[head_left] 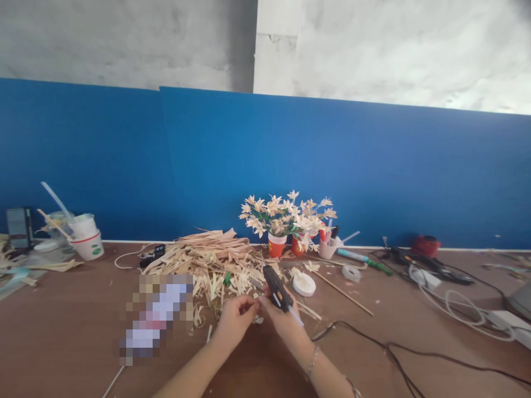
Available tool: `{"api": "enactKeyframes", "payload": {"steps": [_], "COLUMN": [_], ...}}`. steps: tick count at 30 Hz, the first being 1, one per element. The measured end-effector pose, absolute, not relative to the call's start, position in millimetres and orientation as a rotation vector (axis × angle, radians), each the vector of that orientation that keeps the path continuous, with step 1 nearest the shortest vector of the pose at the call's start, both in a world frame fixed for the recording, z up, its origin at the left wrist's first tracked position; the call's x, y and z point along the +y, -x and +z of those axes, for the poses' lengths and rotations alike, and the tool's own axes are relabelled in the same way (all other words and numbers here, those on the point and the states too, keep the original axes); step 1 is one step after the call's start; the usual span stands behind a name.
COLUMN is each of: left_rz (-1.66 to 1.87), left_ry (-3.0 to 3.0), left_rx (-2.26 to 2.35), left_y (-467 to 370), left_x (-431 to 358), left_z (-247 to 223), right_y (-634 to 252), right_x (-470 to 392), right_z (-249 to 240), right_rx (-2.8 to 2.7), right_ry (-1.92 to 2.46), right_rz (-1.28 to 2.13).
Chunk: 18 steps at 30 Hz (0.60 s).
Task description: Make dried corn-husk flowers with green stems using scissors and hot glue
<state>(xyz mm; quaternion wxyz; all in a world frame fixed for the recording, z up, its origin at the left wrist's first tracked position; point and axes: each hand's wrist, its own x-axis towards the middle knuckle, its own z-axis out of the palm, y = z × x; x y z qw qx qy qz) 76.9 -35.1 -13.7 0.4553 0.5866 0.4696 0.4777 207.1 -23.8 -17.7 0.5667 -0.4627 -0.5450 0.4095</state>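
My right hand (pixel 286 323) is wrapped round a black hot glue gun (pixel 277 290), its nozzle pointing away from me and a pale glue stick sticking out behind. My left hand (pixel 237 316) is pinched closed right beside it, the fingertips of both hands meeting. What sits between the left fingers is too small to make out. Just beyond the hands spreads a heap of dried husk strips (pixel 207 257) with pale cut pieces. A white round lid (pixel 304 284) lies to the right of the glue gun.
Pale husk flowers (pixel 286 213) stand in red paper cups (pixel 276 245) against the blue partition (pixel 249 149). A thin stick (pixel 344 293) and a tape roll (pixel 351 272) lie to the right. Black cables (pixel 385 345) cross the right side. A blurred-out device (pixel 155 320) lies left; a tub (pixel 88 245) stands far left.
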Motion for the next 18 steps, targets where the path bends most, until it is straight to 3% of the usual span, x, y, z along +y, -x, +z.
{"api": "enactKeyframes", "payload": {"steps": [18], "left_rz": [1.344], "left_ry": [-1.907], "left_rx": [1.323], "left_y": [-72.7], "left_x": [-42.2], "left_z": [-6.3], "right_y": [-209.0], "right_x": [-23.5], "right_z": [-12.7], "right_rx": [-1.303], "right_ry": [1.142], "right_rz": [0.842]}}
